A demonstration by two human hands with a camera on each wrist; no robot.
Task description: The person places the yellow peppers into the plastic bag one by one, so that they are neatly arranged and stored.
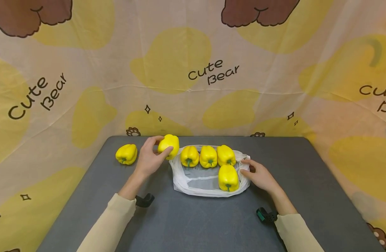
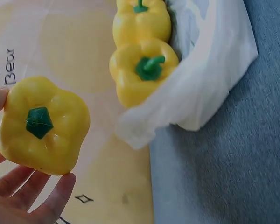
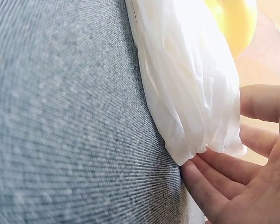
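Observation:
My left hand grips a yellow bell pepper between thumb and fingers, above the left end of a white plastic bag. In the left wrist view the green stem of this held pepper faces the camera. Inside the spread bag, several yellow bell peppers stand in a back row, and one front pepper sits near the right side. At the bag's right end my right hand touches the rim, thumb and fingers apart. The right wrist view has its fairly straight fingers against the plastic.
Another yellow bell pepper lies on the grey table, left of my left hand. Behind the table hangs a patterned cloth. Dark bands circle both wrists.

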